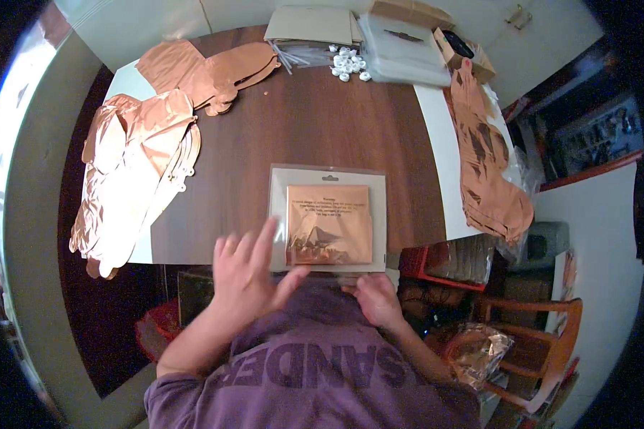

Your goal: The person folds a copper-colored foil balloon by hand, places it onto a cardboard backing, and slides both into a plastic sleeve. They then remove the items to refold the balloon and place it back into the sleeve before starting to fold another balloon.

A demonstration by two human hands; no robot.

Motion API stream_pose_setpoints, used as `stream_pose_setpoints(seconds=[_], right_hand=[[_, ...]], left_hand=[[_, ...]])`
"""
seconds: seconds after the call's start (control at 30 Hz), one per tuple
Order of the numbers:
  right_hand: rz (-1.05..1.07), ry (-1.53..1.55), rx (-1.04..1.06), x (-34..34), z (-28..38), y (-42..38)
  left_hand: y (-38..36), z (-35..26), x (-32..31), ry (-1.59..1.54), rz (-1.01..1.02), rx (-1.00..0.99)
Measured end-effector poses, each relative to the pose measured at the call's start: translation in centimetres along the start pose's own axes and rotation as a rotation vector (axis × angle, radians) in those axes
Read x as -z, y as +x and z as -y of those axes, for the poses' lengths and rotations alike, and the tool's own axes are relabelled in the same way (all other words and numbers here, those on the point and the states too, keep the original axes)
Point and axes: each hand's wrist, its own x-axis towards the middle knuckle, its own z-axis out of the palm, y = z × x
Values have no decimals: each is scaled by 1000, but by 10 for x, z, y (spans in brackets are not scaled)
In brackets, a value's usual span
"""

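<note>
In front of me at the table's near edge lies a clear plastic bag (378,214). Inside it are a pale backing card with a hanger slot and a folded copper-coloured foil piece (329,236), printed with a warning text. My left hand (243,275) hovers beside the bag's lower left corner, fingers spread and slightly blurred, holding nothing. At the lower right, my right hand (379,299) is closed, thumb and fingers pinching the bag's near edge.
Copper foil balloons (139,157) lie piled at the left, with more foil (222,71) behind them and others (483,157) at the right. White small pieces (348,63), cards (311,25) and plastic bags (401,50) line the back. A wooden chair (569,329) stands right.
</note>
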Motion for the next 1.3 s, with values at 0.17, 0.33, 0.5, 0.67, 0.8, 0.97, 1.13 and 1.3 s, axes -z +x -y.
stream_pose_setpoints(seconds=[0.17,0.33,0.5,0.67,0.8,0.97,1.13,1.3], right_hand=[[95,-49,-46,-37,-3,14],[13,-60,6,-44,-1,15],[149,-110,155,-37,-5,19],[73,-56,43,-47,-1,16],[4,-128,77,-51,-3,23],[-81,-163,33,-60,12,19],[-70,-380,-36,-57,30,15],[-377,-1449,432,-33,96,-12]], left_hand=[[94,3,-92,54,-150,-196],[96,-17,-83,125,27,-134],[69,3,-53,-96,-171,-275],[16,23,-67,-9,45,-345],[11,23,-77,11,-44,-343],[13,18,-83,11,-100,-304],[14,20,-84,-1,-92,-301],[16,22,-79,-3,-61,-300]])
